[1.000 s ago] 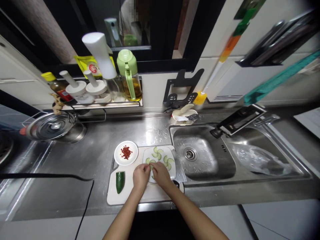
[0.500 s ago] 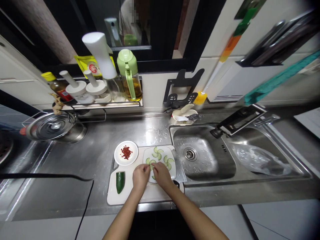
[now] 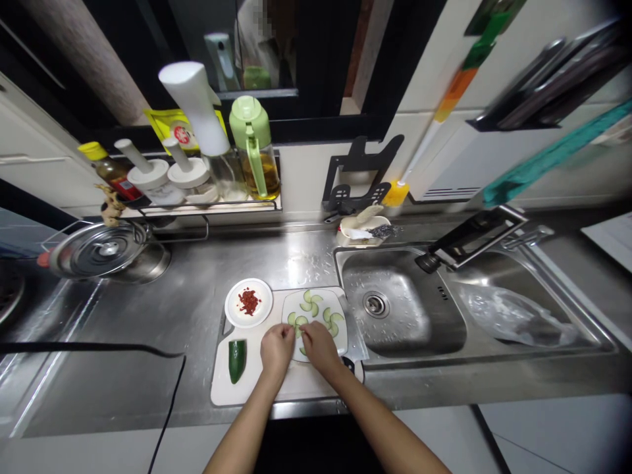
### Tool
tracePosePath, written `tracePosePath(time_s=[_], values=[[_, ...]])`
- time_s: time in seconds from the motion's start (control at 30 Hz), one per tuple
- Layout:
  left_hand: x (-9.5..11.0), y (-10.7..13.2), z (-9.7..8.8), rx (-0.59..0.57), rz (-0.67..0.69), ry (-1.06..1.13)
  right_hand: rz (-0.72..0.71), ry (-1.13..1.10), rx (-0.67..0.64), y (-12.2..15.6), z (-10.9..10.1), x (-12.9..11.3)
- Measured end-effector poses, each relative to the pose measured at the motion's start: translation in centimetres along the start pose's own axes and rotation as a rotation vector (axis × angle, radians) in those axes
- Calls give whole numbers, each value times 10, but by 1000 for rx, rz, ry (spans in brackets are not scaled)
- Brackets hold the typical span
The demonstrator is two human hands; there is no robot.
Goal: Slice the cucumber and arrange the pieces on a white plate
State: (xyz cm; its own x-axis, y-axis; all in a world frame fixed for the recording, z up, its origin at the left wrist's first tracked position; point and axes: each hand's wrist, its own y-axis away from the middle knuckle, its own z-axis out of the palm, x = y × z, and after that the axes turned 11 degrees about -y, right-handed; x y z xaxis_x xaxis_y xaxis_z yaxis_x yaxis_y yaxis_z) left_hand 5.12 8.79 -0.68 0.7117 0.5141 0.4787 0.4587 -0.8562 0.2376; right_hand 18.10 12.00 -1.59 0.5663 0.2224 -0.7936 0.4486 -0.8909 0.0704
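Note:
My left hand (image 3: 277, 347) hovers at the left edge of a white square plate (image 3: 338, 340), its fingers pinched together; what they hold, if anything, is too small to tell. Over the plate, my right hand (image 3: 320, 346) has its fingertips closed on a thin cucumber slice (image 3: 301, 321). Pale green half-round slices lie fanned in small groups on the plate, such as the cucumber slices (image 3: 334, 324) at its right. Under the plate is a white cutting board (image 3: 253, 387). A cut piece of cucumber (image 3: 237, 361) rests at the board's left.
A round white plate (image 3: 266, 313) with chopped red bits overlaps the board's upper left corner. To the right is a steel sink (image 3: 405, 316) with a faucet (image 3: 444, 247). A lidded pot (image 3: 106, 253) stands far left, below a seasoning rack (image 3: 217, 208). A knife handle (image 3: 348, 364) shows beside my right wrist.
Very little differs. Both hands stay in nearly the same place over the plate with fingers pinched, and the slices look unmoved.

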Motion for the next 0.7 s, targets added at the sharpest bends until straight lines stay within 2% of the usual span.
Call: tracePosePath(time_s=[0.2, 0.37, 0.5, 0.7], values=[[-4, 1, -1, 19, 36, 43, 0, -20, 10, 0, -2, 1], [3, -11, -8, 36, 75, 201, 20, -66, 55, -5, -10, 4], [21, -30, -9, -55, 9, 383, 82, -134, 142, -20, -19, 9], [38, -54, 6, -235, -133, 543, 175, -213, 234, -48, -30, 19]])
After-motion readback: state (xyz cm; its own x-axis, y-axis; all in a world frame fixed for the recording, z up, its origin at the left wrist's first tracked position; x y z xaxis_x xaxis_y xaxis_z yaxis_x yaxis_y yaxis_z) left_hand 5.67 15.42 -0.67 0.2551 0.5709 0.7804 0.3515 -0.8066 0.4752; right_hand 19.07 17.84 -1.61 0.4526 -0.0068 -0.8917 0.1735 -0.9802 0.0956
